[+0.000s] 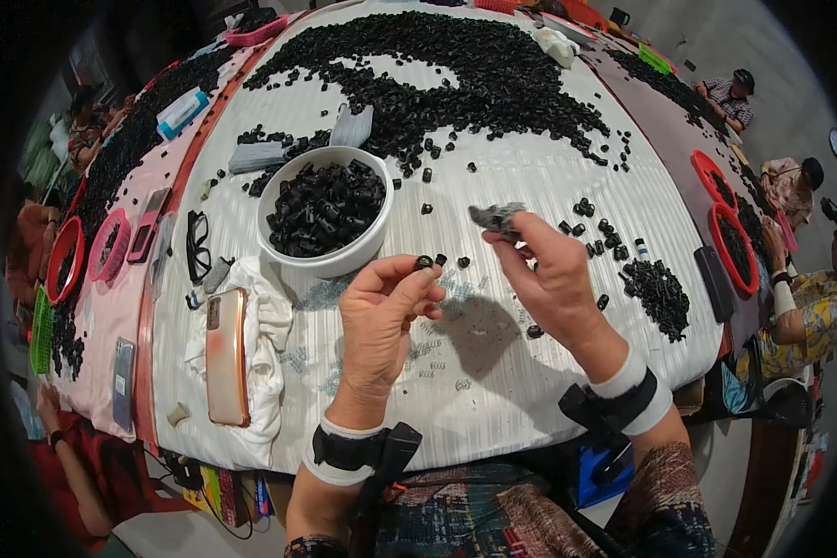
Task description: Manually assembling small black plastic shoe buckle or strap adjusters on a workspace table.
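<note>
My left hand (381,312) is closed, with a small black cylindrical cap (424,262) pinched between thumb and forefinger. A second black cap (441,259) shows by the same fingertips. To its right, my right hand (556,279) grips a crumpled grey cloth (498,219), raised over the table and apart from the caps. Behind my left hand stands a white bowl (374,237) heaped with black caps (325,209). Several loose caps lie around my right hand, beside a pile of thin black pieces (656,299).
A large spread of black caps (456,74) covers the table's far part. At left lie a phone (226,358) on a white cloth (265,325) and eyeglasses (197,246). Red baskets (733,246) stand at right. Other people sit along both sides.
</note>
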A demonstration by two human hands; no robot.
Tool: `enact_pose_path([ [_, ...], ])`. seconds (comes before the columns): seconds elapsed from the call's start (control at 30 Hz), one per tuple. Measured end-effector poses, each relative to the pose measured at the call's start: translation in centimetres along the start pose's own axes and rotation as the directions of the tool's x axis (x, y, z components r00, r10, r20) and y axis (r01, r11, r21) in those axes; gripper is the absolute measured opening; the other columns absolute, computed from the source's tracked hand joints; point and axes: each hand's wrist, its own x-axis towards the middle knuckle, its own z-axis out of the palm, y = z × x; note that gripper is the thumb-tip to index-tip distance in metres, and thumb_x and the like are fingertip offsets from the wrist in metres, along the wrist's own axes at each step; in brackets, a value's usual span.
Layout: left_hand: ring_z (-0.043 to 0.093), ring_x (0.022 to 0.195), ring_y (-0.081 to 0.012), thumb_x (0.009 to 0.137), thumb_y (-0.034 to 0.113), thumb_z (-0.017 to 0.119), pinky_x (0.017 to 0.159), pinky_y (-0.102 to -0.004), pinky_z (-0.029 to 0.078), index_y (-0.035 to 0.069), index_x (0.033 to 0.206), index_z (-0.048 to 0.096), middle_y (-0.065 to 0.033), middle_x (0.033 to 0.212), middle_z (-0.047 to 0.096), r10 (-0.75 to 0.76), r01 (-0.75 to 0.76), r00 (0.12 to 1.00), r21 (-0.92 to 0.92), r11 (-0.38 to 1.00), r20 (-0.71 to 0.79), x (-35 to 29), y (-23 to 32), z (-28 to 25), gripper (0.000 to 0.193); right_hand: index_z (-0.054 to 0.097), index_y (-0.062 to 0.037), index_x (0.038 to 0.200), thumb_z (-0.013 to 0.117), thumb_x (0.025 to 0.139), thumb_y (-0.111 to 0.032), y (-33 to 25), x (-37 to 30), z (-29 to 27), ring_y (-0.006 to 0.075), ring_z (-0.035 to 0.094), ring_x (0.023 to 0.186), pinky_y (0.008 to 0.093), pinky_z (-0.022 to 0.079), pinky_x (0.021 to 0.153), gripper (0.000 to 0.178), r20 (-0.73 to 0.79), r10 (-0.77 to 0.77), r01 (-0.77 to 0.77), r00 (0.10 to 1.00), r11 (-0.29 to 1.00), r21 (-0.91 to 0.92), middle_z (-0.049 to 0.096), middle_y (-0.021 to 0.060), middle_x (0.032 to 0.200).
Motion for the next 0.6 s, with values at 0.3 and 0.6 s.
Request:
enact_pose_path([
  [0.3,0.065,0.072,-0.0152,0.083,0.006,0.067,0.058,-0.0259,0.052,0.000,0.098,0.059,-0.0111,0.089,0.066,0.091,-0.099,0.993,-0.104,0.990,-0.079,0.2,0.1,-0.4,0.018,0.054,-0.0017,0.084,0.057,0.075,0.001,2.5,0.2,3.1,0.0322,0.057,0.074,0.0408,0.048,0.065,0.010,0.285,-0.039,0.137,0.958,0.934,-0.331,0.056,0.0149,0.072],
  [0.6,0.064,0.071,-0.0149,0.085,0.005,0.063,0.057,-0.0256,0.052,0.001,0.101,0.057,-0.0131,0.091,0.065,0.079,-0.086,0.994,-0.092,0.992,-0.079,0.0,0.1,-0.4,0.017,0.054,-0.0043,0.080,0.060,0.075,-0.007,2.3,0.0,5.8,0.0325,0.057,0.074,0.0416,0.048,0.064,0.008,0.298,0.127,0.053,0.946,0.847,-0.529,0.060,0.0131,0.072],
])
